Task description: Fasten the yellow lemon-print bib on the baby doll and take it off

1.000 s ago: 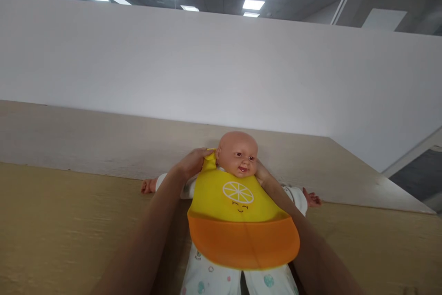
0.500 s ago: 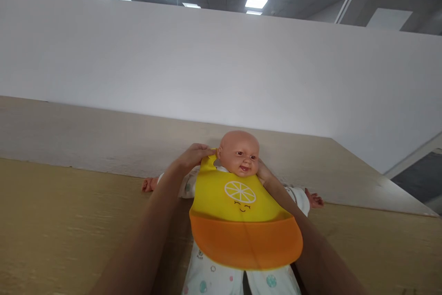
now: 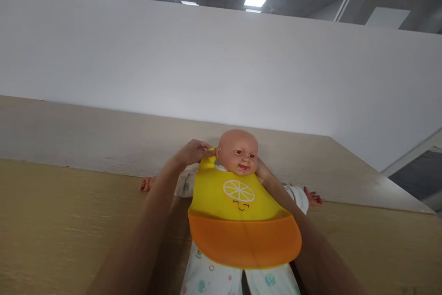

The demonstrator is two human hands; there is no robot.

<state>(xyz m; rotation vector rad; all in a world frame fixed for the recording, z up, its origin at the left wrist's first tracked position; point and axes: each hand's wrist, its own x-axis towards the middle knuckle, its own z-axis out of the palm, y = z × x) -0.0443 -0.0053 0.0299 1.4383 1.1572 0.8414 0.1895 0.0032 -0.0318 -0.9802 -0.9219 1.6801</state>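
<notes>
A baby doll [image 3: 238,147] in a white patterned outfit [image 3: 221,280] lies on its back with both arms spread. Over its chest is a yellow bib [image 3: 210,193] with a white citrus slice print and an orange pocket [image 3: 241,240] along the bottom. My left hand [image 3: 196,151] pinches the bib's neck strap beside the doll's ear, thumb on top. On the other side of the neck, my right hand [image 3: 263,170] reaches in behind the head; its fingers and that end of the strap are hidden.
The doll lies on a wooden surface [image 3: 69,212], with a paler board [image 3: 103,134] behind its head. Beyond stands a white partition [image 3: 214,65] with glass above. A dark gap [image 3: 417,180] shows at the right.
My left hand has shifted slightly at the strap, its knuckles a little higher. The bib and doll look unchanged apart from a small camera shift.
</notes>
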